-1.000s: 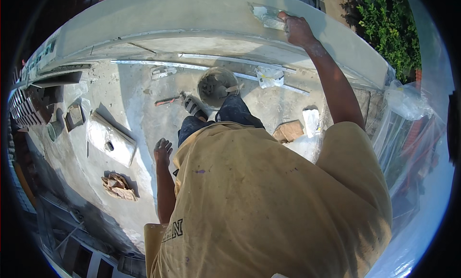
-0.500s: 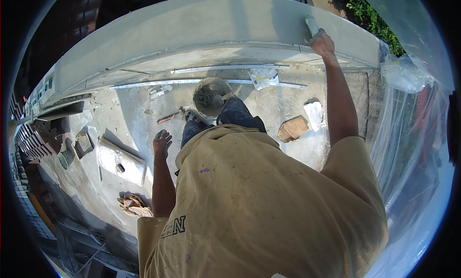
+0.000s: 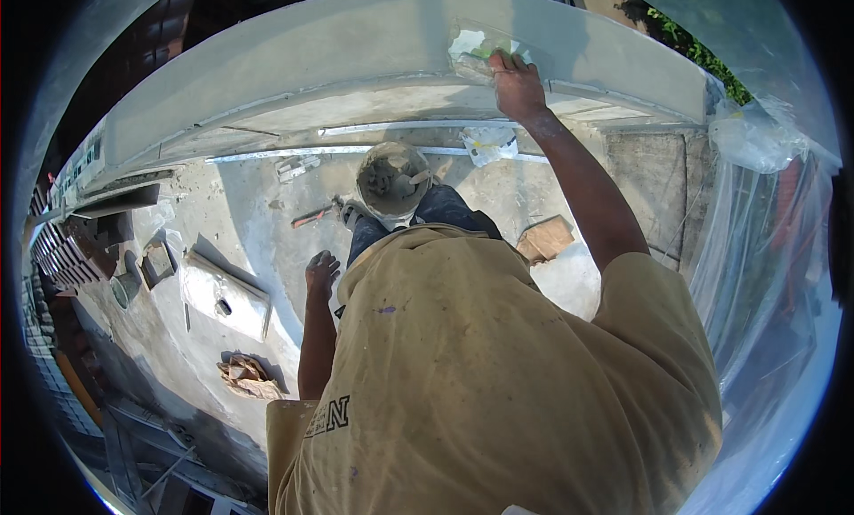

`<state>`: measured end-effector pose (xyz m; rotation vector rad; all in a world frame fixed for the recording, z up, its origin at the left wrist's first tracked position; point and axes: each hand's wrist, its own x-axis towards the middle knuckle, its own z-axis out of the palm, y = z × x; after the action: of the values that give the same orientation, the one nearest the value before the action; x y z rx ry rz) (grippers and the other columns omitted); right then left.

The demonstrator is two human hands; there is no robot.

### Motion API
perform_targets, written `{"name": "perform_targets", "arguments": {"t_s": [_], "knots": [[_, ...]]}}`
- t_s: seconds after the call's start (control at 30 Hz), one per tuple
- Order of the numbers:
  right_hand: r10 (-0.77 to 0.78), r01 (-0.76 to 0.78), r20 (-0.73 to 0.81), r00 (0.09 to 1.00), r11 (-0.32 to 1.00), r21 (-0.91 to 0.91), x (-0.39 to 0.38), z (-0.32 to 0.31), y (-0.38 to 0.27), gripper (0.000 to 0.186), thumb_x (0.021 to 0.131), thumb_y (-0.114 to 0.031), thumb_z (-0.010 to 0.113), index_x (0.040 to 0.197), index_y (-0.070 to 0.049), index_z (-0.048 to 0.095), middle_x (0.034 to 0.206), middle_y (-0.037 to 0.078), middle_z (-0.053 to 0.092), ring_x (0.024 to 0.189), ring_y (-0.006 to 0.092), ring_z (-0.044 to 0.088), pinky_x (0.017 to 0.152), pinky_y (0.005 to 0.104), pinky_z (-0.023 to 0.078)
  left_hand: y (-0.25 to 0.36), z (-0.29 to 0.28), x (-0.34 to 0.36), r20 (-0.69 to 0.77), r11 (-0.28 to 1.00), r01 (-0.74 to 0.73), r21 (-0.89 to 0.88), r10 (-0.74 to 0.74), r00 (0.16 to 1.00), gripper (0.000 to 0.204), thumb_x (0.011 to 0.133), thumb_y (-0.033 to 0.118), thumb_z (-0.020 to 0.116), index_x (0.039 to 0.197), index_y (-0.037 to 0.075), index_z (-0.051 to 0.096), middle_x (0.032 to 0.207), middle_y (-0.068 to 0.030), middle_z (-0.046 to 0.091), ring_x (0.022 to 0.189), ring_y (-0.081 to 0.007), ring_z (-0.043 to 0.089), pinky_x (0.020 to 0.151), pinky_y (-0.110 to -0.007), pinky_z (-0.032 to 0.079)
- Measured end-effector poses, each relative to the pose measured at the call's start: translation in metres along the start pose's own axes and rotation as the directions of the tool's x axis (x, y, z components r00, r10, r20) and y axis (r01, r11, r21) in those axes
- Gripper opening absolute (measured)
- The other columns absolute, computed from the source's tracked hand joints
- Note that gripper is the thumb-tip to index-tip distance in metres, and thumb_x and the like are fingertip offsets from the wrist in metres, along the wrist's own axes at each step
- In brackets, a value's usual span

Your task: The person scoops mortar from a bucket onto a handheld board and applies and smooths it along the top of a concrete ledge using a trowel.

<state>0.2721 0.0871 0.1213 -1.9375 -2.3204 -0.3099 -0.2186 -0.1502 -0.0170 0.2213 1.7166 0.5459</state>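
Note:
My right hand [image 3: 519, 86] is closed on the handle of a plastering trowel [image 3: 480, 45]. The trowel's shiny flat blade lies against the smooth grey top band of the low wall [image 3: 356, 48], reflecting white and green. My left hand [image 3: 322, 271] hangs beside my left hip, fingers loosely apart, holding nothing. Between it and the wall, close to my feet, stands a bucket [image 3: 363, 188] of grey mortar. A small tool's handle [image 3: 418, 178] leans inside the bucket.
Two long pale strips [image 3: 294, 154] lie along the wall's foot, with a plastic bag [image 3: 491, 145] there. A red-handled tool [image 3: 310, 218], brown cardboard [image 3: 545, 239], a white sack [image 3: 224, 294] and crumpled paper [image 3: 248, 376] lie on the floor. Clear plastic sheeting [image 3: 756, 248] hangs at right.
My right hand has swept the trowel leftward along the wall, its blade now showing broadside. My left hand has shifted slightly right and stays empty.

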Motion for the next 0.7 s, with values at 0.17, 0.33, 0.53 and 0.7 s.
{"name": "perform_targets", "arguments": {"t_s": [0.17, 0.33, 0.53, 0.7], "knots": [[-0.101, 0.051, 0.196, 0.975, 0.969, 0.242, -0.021, -0.058, -0.034, 0.046, 0.074, -0.01, 0.062, 0.116, -0.001, 0.045, 0.109, 0.021, 0.062, 0.103, 0.0341, 0.061, 0.085, 0.044, 0.047, -0.027, -0.006, -0.012, -0.061, 0.998, 0.043, -0.05, -0.046, 0.997, 0.044, 0.092, 0.026, 0.058, 0.127, 0.002, 0.049, 0.116, -0.0175, 0.059, 0.101, -0.0275, 0.06, 0.083, -0.038, 0.049], [0.592, -0.645, 0.266, 0.76, 0.735, 0.209, 0.018, -0.072, 0.077, 0.051, 0.074, -0.024, 0.065, 0.115, 0.004, 0.051, 0.101, 0.026, 0.064, 0.099, 0.0388, 0.062, 0.086, 0.0436, 0.049, -0.037, -0.018, -0.016, -0.025, 0.998, 0.028, -0.053, -0.029, 0.999, 0.046, 0.091, 0.025, 0.059, 0.127, -0.003, 0.049, 0.116, -0.0219, 0.059, 0.104, -0.03, 0.06, 0.088, -0.039, 0.049], [0.645, -0.726, 0.39, 0.657, 0.681, 0.096, 0.075, -0.038, 0.097, 0.05, 0.074, -0.031, 0.064, 0.111, 0.002, 0.059, 0.109, 0.022, 0.064, 0.105, 0.0355, 0.061, 0.091, 0.041, 0.047, -0.029, -0.041, -0.009, -0.061, 0.998, 0.044, 0.05, -0.041, 0.997, 0.046, 0.09, 0.025, 0.06, 0.126, -0.002, 0.05, 0.113, -0.0207, 0.06, 0.099, -0.0293, 0.061, 0.085, -0.038, 0.05], [0.377, -0.475, 0.408, 0.832, 0.863, 0.172, 0.137, -0.041, -0.035, 0.05, 0.072, -0.026, 0.064, 0.113, 0.0, 0.058, 0.112, 0.019, 0.063, 0.103, 0.0342, 0.062, 0.089, 0.0414, 0.048, -0.007, -0.086, 0.035, 0.034, 0.986, 0.047, 0.16, -0.053, 0.998, 0.043, 0.091, 0.024, 0.058, 0.126, 0.0, 0.05, 0.114, -0.0162, 0.061, 0.096, -0.0279, 0.062, 0.082, -0.037, 0.049]]}}
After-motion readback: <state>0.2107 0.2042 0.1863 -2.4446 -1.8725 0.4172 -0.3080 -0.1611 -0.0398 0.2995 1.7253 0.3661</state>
